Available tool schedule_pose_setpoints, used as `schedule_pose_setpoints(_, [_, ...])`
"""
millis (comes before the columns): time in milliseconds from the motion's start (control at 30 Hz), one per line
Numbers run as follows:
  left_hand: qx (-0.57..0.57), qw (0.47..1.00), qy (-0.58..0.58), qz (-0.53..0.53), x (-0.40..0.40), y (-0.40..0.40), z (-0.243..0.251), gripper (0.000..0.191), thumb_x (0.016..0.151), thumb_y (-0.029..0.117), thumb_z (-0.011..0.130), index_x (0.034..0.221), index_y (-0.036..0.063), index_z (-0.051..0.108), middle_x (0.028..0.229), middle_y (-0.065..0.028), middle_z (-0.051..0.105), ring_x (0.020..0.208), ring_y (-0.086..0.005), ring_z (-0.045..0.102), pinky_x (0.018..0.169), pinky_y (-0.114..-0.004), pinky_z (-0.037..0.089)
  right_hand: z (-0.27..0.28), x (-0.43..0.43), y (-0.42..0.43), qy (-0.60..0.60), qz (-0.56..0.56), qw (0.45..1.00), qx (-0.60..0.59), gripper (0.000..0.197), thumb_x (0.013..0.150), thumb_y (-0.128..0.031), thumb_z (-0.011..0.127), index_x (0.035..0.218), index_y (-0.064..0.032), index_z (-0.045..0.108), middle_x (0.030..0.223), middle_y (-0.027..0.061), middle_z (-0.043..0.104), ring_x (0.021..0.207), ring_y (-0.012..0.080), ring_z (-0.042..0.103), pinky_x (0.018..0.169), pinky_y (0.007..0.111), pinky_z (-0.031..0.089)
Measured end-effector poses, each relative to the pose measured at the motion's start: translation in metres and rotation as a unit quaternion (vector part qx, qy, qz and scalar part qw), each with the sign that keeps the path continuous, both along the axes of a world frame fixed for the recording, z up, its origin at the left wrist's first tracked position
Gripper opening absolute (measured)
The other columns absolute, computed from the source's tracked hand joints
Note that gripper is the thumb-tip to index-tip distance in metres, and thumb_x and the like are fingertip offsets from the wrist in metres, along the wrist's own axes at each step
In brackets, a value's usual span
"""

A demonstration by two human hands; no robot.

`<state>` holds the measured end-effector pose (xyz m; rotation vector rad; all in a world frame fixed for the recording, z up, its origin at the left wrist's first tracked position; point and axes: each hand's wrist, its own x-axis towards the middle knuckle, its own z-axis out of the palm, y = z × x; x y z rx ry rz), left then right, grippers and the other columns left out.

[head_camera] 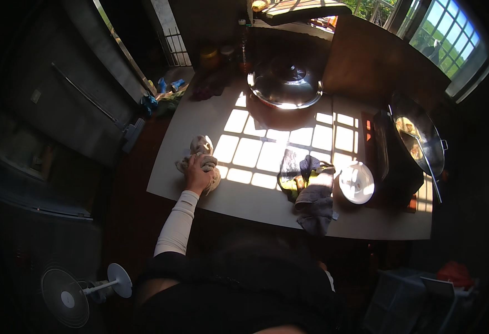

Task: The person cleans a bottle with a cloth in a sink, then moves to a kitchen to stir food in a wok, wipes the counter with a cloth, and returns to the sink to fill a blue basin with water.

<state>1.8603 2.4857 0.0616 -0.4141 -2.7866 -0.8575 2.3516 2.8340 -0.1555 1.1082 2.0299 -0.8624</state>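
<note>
My left hand (197, 174) is closed around a crumpled beige cloth (203, 145) on the left part of the white table (171, 167). Folds of the cloth stick out beyond the fingers on several sides. Only a sliver of my right hand (322, 266) shows beside my body, below the table edge, and its fingers are hidden. A dark grey and yellow-green cloth (316, 200) lies bunched at the table's front edge, partly hanging over. Beside it sits a white bowl (356, 183).
A large lidded metal pot (285, 85) stands at the back of the table. On the right, a wok (430, 137) holds food and a long-handled metal utensil (429, 169). A pedestal fan (65, 298) is at lower left, a translucent plastic bin (395, 298) at lower right.
</note>
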Motion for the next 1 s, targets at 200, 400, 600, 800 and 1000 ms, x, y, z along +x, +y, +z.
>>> schedule_pose_setpoints(200, [-0.24,0.92,-0.115,-0.289,0.004,0.077,-0.122,0.055,0.062,0.028,0.064,0.115,0.0254,0.049,0.116,-0.005,0.042,0.11,-0.03,0.038,0.086,-0.053,0.03,0.023,-0.021,-0.05,-0.057,-0.039,0.998,-0.01,0.037,0.077,-0.029,0.056,0.108,-0.0087,0.055,0.107,0.0174,0.056,0.1,0.0333,0.052,0.085,0.04,0.042])
schedule_pose_setpoints(400, [-0.188,0.915,-0.073,-0.35,-0.051,0.103,-0.116,0.054,0.064,0.033,0.061,0.116,0.0249,0.048,0.125,-0.0087,0.037,0.117,-0.0339,0.031,0.088,-0.058,0.026,0.054,-0.1,-0.103,0.036,-0.049,0.998,-0.005,0.039,0.079,-0.027,0.055,0.112,-0.0073,0.053,0.11,0.0169,0.055,0.104,0.0324,0.05,0.088,0.039,0.04])
schedule_pose_setpoints(600, [-0.128,0.963,-0.009,-0.236,-0.185,0.143,-0.109,0.048,0.066,0.035,0.059,0.111,0.019,0.052,0.127,-0.0149,0.035,0.117,-0.0358,0.031,0.092,-0.054,0.027,0.117,-0.209,-0.138,0.166,-0.114,0.979,-0.018,0.041,0.077,-0.027,0.058,0.112,-0.0055,0.052,0.107,0.0164,0.057,0.099,0.0314,0.054,0.083,0.037,0.043])
schedule_pose_setpoints(800, [-0.065,0.992,-0.07,-0.079,-0.315,0.162,-0.168,0.051,0.071,0.041,0.056,0.112,0.0109,0.05,0.122,-0.0184,0.04,0.115,-0.0392,0.035,0.099,-0.047,0.024,0.116,-0.19,-0.157,0.031,-0.076,0.997,-0.003,0.045,0.078,-0.031,0.059,0.115,-0.0069,0.05,0.109,0.0161,0.055,0.099,0.0302,0.054,0.083,0.037,0.044])
schedule_pose_setpoints(1000, [-0.159,0.958,-0.217,-0.098,-0.373,0.139,-0.148,0.057,0.068,0.042,0.059,0.118,0.017,0.046,0.121,-0.0147,0.044,0.116,-0.0355,0.037,0.093,-0.058,0.025,0.111,-0.146,-0.17,-0.103,-0.06,0.993,-0.016,0.045,0.08,-0.029,0.056,0.117,-0.0038,0.048,0.113,0.0181,0.052,0.101,0.034,0.051,0.087,0.039,0.042])
